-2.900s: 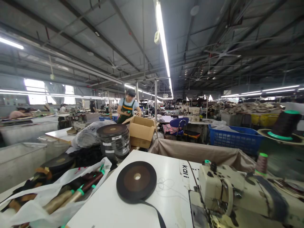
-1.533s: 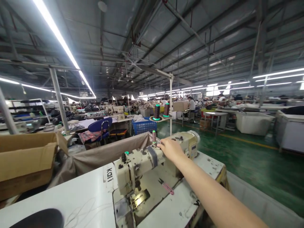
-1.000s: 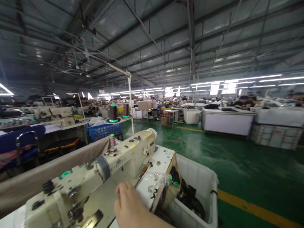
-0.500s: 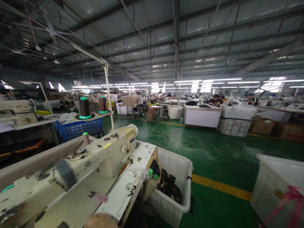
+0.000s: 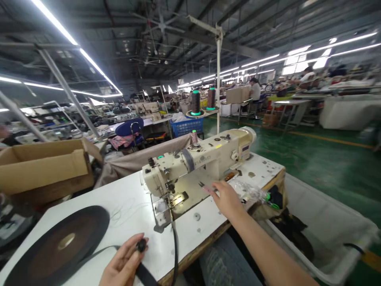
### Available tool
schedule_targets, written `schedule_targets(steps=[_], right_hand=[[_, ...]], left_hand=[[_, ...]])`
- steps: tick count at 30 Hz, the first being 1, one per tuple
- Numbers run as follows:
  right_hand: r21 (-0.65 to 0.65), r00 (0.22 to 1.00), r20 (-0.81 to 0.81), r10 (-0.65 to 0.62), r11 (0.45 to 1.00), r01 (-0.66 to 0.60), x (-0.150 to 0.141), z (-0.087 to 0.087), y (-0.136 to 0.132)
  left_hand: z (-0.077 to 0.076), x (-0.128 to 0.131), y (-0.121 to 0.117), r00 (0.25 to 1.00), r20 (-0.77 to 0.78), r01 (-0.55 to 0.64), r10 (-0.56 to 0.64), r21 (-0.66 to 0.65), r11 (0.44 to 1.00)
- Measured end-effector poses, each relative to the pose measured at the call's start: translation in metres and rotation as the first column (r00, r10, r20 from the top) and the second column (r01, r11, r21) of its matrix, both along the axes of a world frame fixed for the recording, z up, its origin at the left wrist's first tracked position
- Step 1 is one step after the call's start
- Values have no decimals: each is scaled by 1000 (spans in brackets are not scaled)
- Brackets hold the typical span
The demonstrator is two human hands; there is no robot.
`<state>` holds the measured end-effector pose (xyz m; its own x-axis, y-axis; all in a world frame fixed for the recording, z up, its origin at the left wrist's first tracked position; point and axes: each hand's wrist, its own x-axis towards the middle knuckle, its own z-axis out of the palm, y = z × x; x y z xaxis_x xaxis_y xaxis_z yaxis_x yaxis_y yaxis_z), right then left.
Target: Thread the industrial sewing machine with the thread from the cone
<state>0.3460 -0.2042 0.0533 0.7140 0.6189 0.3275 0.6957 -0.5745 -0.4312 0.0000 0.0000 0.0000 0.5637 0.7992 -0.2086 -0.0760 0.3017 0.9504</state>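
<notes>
My left hand [image 5: 123, 262] is closed, pinching a small round black piece [image 5: 141, 244] whose kind I cannot make out. Beside that hand runs a black strap [image 5: 145, 274], and a large flat roll of dark webbing [image 5: 38, 248] lies to its left on the white table. My right hand [image 5: 226, 198] reaches over the sewing machine bed, thumb and fingers closed at the pink handle of the thread snips [image 5: 204, 187]. The sewing machine [image 5: 205, 159] stands behind both hands. Another black strap [image 5: 175, 246] hangs from its needle area over the table edge.
A cardboard box [image 5: 44, 171] stands at the left. Thread cones [image 5: 195, 103] sit on a stand behind the machine. Clear plastic wrap [image 5: 250, 190] lies on the table's right side. A white bin [image 5: 327, 238] with dark pieces is at the right. A metal bobbin [image 5: 197, 216] lies near the front.
My view has swung left and down from the aisle to the machine. Both hands are now in view; the right has reached the thread snips, which lay alone before.
</notes>
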Motion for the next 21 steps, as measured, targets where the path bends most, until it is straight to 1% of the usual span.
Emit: schedule_targets(steps=[2, 4, 6, 7, 9, 12, 16, 18, 21], right_hand=[[-32, 999, 35, 16, 999, -15, 2, -3, 4], [-69, 997, 67, 46, 997, -42, 0, -6, 10], [-98, 993, 95, 72, 993, -62, -2, -9, 16], [-105, 991, 109, 77, 992, -66, -2, -11, 18], [-102, 988, 141, 69, 993, -55, 0, -14, 19], [-88, 983, 183, 13, 996, 3, 14, -16, 9], [-116, 976, 212, -55, 990, 81, 43, -12, -16], [-149, 974, 222, -36, 986, 70, 55, -8, -27], [-215, 974, 223, 45, 977, 4, 67, -2, -33]], left_hand=[[0, 1, 9, 997, -56, 55, -48, 134, 989], [6, 6, 13, 986, -153, 102, -59, 295, 950], [15, 14, 13, 967, -250, 156, -46, 445, 882], [20, 18, 12, 957, -288, 170, -18, 512, 842], [28, 25, 11, 942, -336, 207, 13, 611, 764], [31, 30, 12, 922, -383, 252, 63, 714, 654], [20, 29, 22, 881, -446, 327, 159, 816, 477], [14, 31, 29, 860, -473, 379, 192, 844, 379], [11, 39, 38, 822, -505, 456, 264, 860, 228]])
